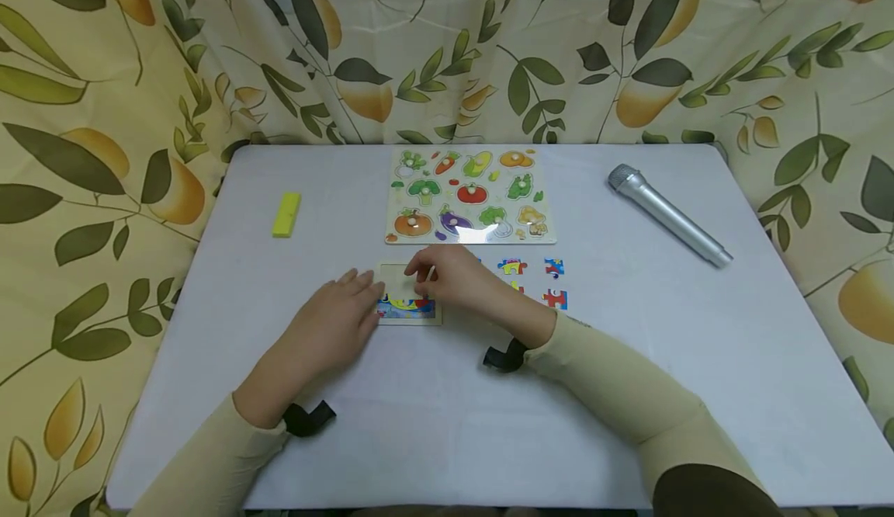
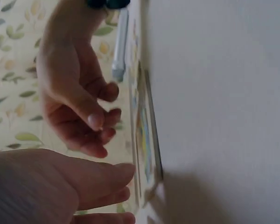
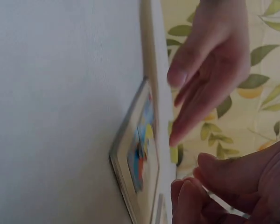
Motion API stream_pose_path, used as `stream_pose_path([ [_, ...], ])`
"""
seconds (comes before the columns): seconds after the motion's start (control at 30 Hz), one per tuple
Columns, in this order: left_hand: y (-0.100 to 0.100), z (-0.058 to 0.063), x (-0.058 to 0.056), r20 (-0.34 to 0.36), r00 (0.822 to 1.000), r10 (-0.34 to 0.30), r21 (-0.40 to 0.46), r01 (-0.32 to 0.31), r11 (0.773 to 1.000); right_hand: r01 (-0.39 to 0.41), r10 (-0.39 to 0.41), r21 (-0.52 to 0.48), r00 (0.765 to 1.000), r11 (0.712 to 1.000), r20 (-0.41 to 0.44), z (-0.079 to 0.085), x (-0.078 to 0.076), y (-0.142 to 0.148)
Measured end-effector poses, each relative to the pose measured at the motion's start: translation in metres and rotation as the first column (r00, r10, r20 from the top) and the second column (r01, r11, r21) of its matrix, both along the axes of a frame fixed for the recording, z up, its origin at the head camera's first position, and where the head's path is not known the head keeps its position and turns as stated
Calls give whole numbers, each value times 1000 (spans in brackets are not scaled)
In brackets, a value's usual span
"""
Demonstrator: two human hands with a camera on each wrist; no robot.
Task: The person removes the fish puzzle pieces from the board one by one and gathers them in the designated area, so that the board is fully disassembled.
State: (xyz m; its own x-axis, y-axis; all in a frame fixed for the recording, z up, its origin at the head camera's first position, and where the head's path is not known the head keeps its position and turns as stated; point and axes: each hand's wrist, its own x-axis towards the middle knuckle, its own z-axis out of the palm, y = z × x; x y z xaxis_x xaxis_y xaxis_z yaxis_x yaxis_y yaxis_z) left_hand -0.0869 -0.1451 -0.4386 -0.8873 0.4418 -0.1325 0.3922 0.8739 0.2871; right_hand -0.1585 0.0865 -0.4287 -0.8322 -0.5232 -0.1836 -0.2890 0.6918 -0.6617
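Note:
A small wooden jigsaw tray (image 1: 410, 323) lies in front of the person, its lower part filled with blue, yellow and red pieces (image 1: 405, 309) and its upper part bare wood. The left hand (image 1: 335, 319) lies at the tray's left edge with its fingers extended. Over the tray's right side is the right hand (image 1: 454, 276), its fingers loosely bent and the thumb near the fingertips. No piece shows between them in the left wrist view. Loose jigsaw pieces (image 1: 513, 266) lie right of the tray, some partly hidden by the right forearm.
Behind the tray lies a vegetable peg puzzle board (image 1: 471, 195). A yellow-green block (image 1: 286, 215) sits at the back left, and a silver microphone (image 1: 670, 214) at the right. Patterned curtains (image 1: 447, 51) hang round the white table (image 1: 684, 346).

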Motion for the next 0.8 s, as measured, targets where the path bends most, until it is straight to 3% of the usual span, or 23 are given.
stream_pose_path([
  [0.17,-10,-9,-15,99,993,67,-67,-61,996,-54,53,19,998,998,27,-10,4,-22],
  [0.4,-16,-13,-21,159,984,75,-36,-71,997,-107,107,25,994,994,2,-23,7,-35],
  [0.6,-15,-15,-22,170,982,85,-49,-78,996,-123,124,62,992,990,-15,-23,12,-36],
  [0.8,-13,-14,-20,177,978,114,-63,-104,993,-116,115,57,993,992,23,-16,14,-42],
])
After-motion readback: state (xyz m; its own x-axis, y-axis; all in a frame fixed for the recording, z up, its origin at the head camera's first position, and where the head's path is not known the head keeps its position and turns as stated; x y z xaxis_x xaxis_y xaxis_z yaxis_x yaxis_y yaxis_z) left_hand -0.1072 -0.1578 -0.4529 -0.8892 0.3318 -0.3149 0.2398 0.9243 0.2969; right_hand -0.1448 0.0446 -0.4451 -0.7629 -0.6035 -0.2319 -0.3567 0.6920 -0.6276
